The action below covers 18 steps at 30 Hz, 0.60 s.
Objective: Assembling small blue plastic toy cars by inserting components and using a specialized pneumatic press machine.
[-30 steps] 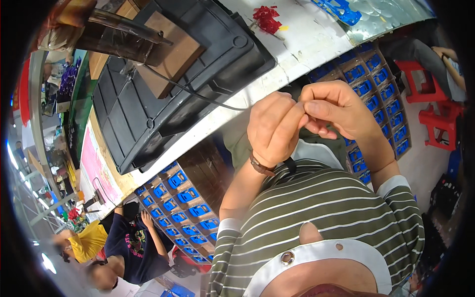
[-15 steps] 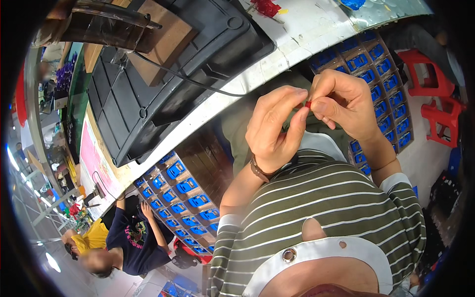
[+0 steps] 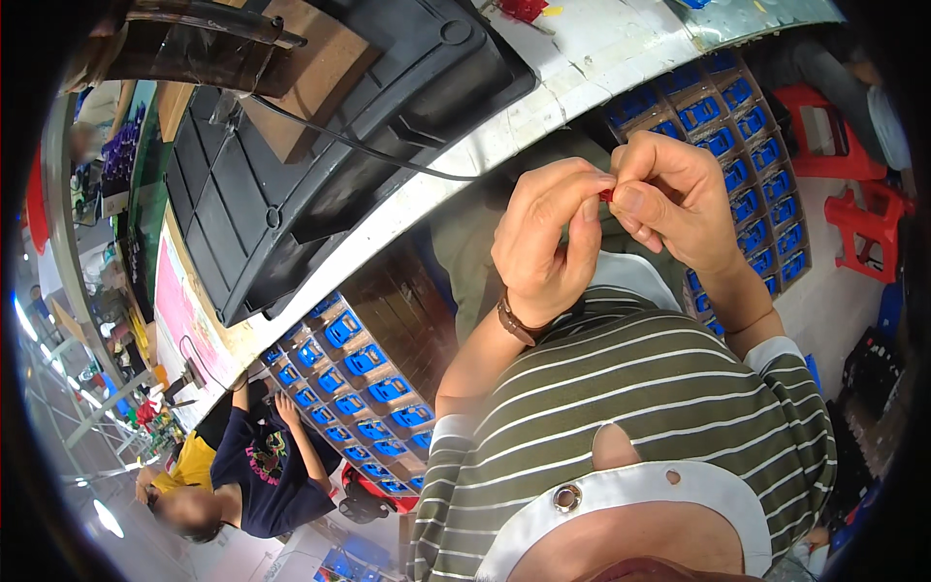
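A small red piece (image 3: 606,195), too tiny to identify, sits between the fingertips of both hands, held up over my lap. My left hand (image 3: 551,238) has its thumb and fingers closed toward the piece, and a brown band circles that wrist. My right hand (image 3: 674,199) pinches the same piece from the other side with thumb and forefinger, its remaining fingers curled. The fingertips of the two hands touch or nearly touch, so most of the piece is hidden.
A large black plastic crate (image 3: 330,165) and a brown block (image 3: 308,82) stand on the white table (image 3: 572,87). Compartmented trays of blue parts lie left (image 3: 364,388) and right (image 3: 747,184). Red stools (image 3: 868,233) stand far right. A co-worker (image 3: 267,461) sits at left.
The left fingers have drawn closer to the right fingertips, covering more of the red piece. Both hands otherwise stay almost in place.
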Each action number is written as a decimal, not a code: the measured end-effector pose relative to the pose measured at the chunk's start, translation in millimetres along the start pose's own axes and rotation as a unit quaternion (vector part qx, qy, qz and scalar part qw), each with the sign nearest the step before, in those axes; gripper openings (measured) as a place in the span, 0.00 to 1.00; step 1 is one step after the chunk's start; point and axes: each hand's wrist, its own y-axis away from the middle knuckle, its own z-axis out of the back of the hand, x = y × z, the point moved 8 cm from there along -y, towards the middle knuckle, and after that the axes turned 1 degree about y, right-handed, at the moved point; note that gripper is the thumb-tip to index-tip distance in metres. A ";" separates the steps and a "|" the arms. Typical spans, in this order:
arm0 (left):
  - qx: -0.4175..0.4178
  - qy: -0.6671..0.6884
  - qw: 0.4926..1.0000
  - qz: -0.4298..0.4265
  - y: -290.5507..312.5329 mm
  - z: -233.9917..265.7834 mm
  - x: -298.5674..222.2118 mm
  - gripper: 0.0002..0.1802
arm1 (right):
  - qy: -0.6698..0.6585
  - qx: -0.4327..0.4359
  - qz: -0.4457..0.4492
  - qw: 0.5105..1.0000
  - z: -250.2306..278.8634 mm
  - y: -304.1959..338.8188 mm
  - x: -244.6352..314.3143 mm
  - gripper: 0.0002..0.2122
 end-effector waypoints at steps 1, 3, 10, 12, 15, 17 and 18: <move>0.000 0.002 1.000 -0.003 -0.8 -0.5 -0.7 0.10 | -0.005 -0.002 0.004 1.000 0.9 -0.3 0.4 0.07; 0.000 0.007 1.000 -0.008 -2.5 -1.5 -3.0 0.10 | 0.000 -0.001 0.003 1.000 2.0 -0.8 0.5 0.07; 0.002 -0.006 1.000 0.002 -2.7 -3.1 3.5 0.09 | -0.023 0.022 -0.019 0.999 2.6 0.2 -4.5 0.07; -0.001 0.009 1.000 0.030 -3.8 -6.7 7.4 0.07 | -0.029 -0.007 -0.045 0.999 6.6 3.2 -9.8 0.06; -0.009 -0.011 0.997 0.073 -16.6 -13.2 18.1 0.05 | 0.013 -0.029 -0.001 0.999 20.3 0.6 3.3 0.05; 0.028 -0.059 0.995 0.078 -36.1 -27.5 25.9 0.07 | 0.030 -0.040 -0.002 0.999 34.9 0.3 9.0 0.05; 0.027 -0.027 0.994 0.102 -46.7 -37.0 33.5 0.04 | 0.043 -0.060 0.006 0.997 43.2 -1.0 10.0 0.05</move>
